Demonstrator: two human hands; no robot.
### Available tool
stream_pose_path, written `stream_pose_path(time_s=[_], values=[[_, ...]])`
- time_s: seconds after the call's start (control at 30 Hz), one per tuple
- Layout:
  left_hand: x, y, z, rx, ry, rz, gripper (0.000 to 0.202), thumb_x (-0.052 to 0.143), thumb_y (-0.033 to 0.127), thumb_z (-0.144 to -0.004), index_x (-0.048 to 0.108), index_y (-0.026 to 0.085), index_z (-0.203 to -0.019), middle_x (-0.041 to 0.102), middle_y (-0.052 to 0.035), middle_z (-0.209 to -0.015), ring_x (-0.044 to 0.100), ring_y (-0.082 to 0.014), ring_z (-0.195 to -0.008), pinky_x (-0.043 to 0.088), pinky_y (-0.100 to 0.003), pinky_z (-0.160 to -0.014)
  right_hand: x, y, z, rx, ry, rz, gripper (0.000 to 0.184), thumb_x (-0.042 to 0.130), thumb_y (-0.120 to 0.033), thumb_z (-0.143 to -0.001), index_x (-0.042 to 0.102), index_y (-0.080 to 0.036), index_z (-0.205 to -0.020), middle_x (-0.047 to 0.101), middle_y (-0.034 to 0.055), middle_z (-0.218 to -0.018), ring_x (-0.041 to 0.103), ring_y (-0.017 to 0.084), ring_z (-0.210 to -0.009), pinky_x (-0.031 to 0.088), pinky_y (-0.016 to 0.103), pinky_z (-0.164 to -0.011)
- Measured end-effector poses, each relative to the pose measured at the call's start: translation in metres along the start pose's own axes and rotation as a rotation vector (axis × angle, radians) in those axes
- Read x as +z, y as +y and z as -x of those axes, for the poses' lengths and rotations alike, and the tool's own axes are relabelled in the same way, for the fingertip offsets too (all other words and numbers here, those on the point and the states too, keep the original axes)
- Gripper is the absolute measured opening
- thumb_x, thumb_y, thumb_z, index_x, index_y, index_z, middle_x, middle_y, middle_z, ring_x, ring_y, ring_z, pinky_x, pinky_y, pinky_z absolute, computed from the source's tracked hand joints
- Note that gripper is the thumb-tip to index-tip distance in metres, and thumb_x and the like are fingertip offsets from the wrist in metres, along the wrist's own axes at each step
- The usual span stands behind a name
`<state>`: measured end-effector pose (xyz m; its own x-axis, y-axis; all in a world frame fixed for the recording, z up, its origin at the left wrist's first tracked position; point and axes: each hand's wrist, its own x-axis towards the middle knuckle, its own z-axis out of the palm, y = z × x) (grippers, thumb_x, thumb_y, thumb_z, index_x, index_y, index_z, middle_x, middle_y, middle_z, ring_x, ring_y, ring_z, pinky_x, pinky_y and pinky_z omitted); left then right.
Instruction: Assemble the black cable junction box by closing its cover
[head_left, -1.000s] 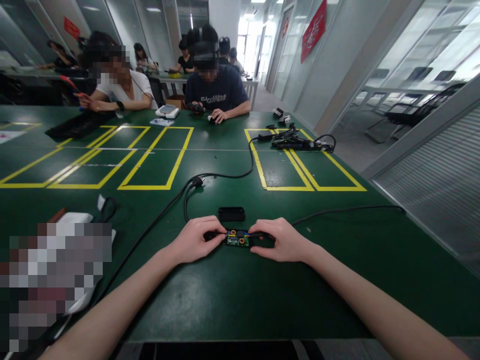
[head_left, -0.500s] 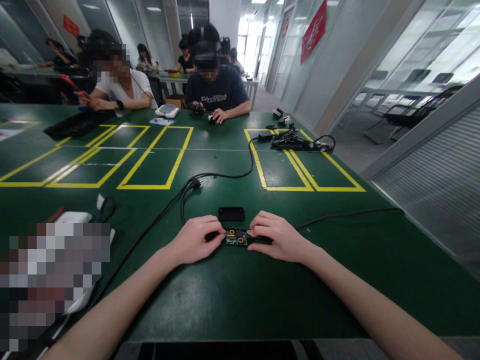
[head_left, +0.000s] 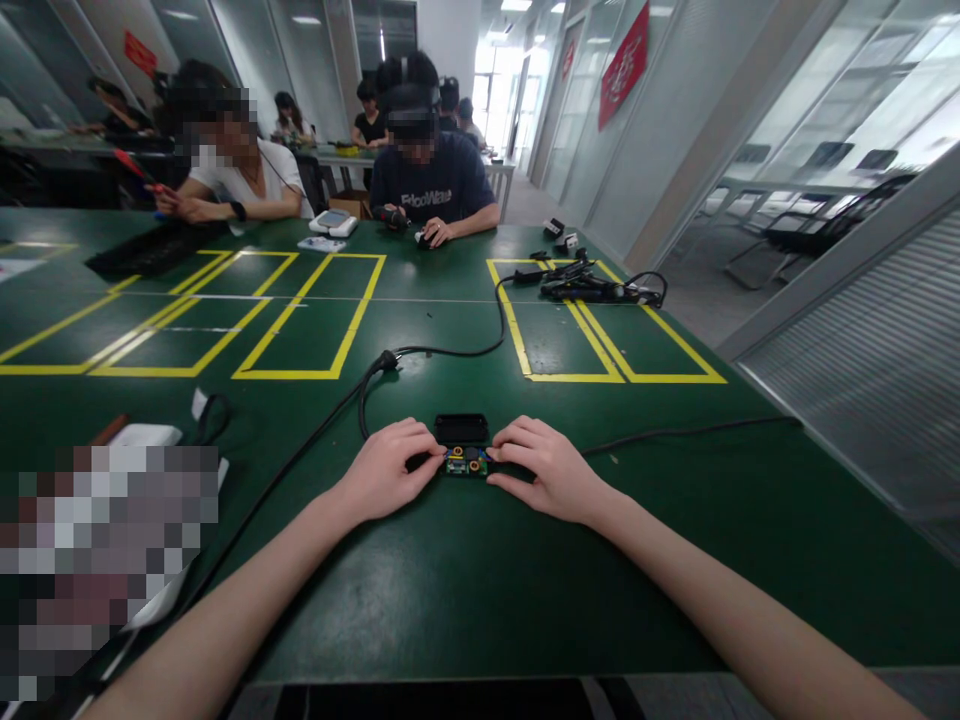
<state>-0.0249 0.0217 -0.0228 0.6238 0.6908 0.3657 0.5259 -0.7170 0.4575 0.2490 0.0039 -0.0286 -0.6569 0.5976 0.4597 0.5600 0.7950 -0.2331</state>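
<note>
A small circuit board (head_left: 466, 461) with copper coils and coloured wires lies in front of me on the green table, between my hands. The fingertips of my left hand (head_left: 397, 462) are pinched at its left end. My right hand (head_left: 544, 468) has its fingers bent round the right end, thumb low and fingertips on the wires or edge there. Just behind the board, and close to it, lies a black plastic case half (head_left: 461, 428), hollow side up. Black cords run out from under both hands.
A black power cord (head_left: 450, 351) with a plug (head_left: 387, 361) snakes across the table. Yellow tape rectangles mark the far half, with a pile of black adapters and cables (head_left: 592, 285) at right. Two people sit opposite, one handling a power drill (head_left: 393, 216). A blurred-out item (head_left: 112, 560) lies at left.
Both hands and the circuit board have shifted slightly away from me and left, closer to the black case half. The cord plug has turned a little.
</note>
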Motion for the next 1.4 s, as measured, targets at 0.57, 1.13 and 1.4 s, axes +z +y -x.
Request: stream_pose_path(time_s=[0.57, 1.13, 1.4], values=[[0.0003, 0.0058, 0.0015, 0.081, -0.059, -0.127, 0.013, 0.067, 0.03, -0.095, 0.072, 0.02, -0.102, 0.073, -0.0094, -0.123, 0.068, -0.0255, -0.109, 0.055, -0.044, -0.098, 0.007, -0.0003, -0.0011, 0.117, 0.004, 0.088, 0.024, 0.058, -0.024, -0.102, 0.078, -0.02, -0.115, 0.065, 0.0165, -0.142, 0.069, 0.029, -0.115, 0.057, 0.05, -0.095], [0.0002, 0.0044, 0.002, 0.102, -0.026, -0.033, 0.03, 0.069, 0.029, -0.094, 0.069, 0.02, -0.122, 0.078, -0.0085, -0.115, 0.073, -0.0235, -0.104, 0.059, -0.037, -0.091, 0.0015, -0.0025, -0.005, 0.085, 0.017, -0.078, 0.024, 0.058, -0.021, -0.101, 0.079, -0.023, -0.111, 0.077, 0.0105, -0.111, 0.069, 0.026, -0.106, 0.062, 0.046, -0.09], [0.0006, 0.0081, -0.0007, 0.086, -0.11, -0.109, 0.035, 0.07, 0.029, -0.093, 0.069, 0.017, -0.126, 0.073, -0.0112, -0.122, 0.069, -0.0261, -0.11, 0.058, -0.04, -0.097, 0.0038, -0.0012, -0.0035, 0.074, 0.011, -0.062, 0.024, 0.058, -0.021, -0.101, 0.078, -0.021, -0.113, 0.076, 0.0121, -0.113, 0.066, 0.028, -0.11, 0.063, 0.05, -0.093]])
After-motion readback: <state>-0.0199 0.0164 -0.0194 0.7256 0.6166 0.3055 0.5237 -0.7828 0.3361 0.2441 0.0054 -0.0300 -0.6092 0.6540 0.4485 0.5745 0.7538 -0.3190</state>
